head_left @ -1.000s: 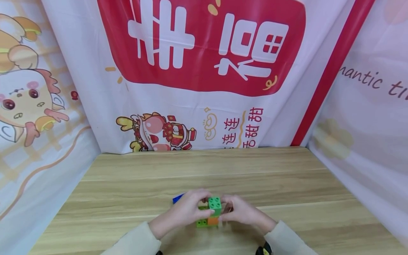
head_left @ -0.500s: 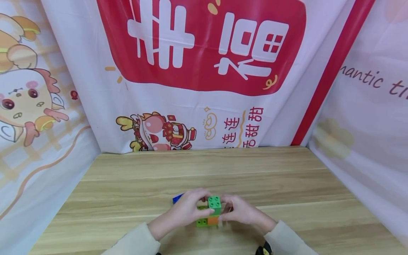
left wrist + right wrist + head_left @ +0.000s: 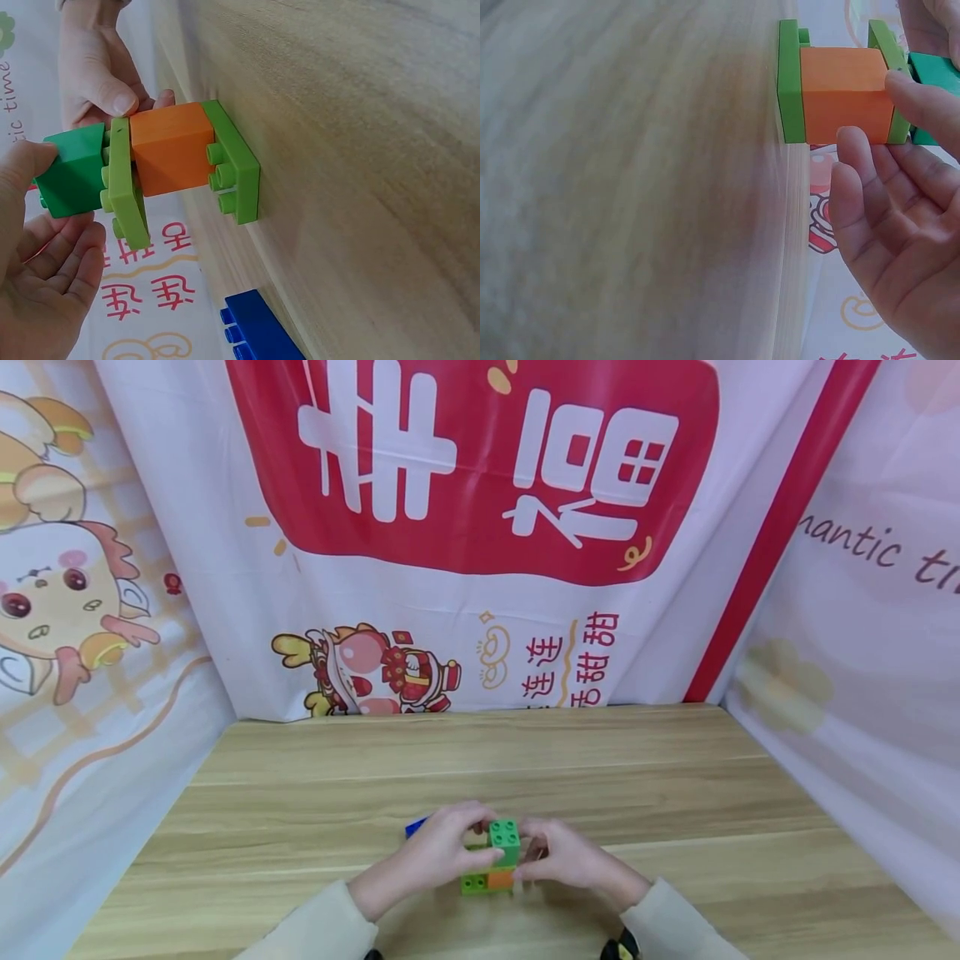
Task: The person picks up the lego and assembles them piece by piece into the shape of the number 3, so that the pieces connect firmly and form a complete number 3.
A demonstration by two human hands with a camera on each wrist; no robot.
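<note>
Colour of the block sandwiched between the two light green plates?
The block is plain orange; best seen in the left wrist view.

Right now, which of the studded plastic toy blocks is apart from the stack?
The dark-blue studded plastic block, lying alone on the wood-grain table; the green block, orange block and both lime-green plates are stacked together.

Worktop (image 3: 360, 785): pale wood grain, streaked. Behind worktop: white hanging cloth (image 3: 420, 589) with red panel (image 3: 480, 539), large white characters, cartoon dragon print (image 3: 363, 667) lower down. Left of worktop: side cloth (image 3: 168, 702), cartoon face (image 3: 60, 597). Right of worktop: pale cloth (image 3: 862, 668), brown lettering (image 3: 855, 545) partly cut off.
</note>
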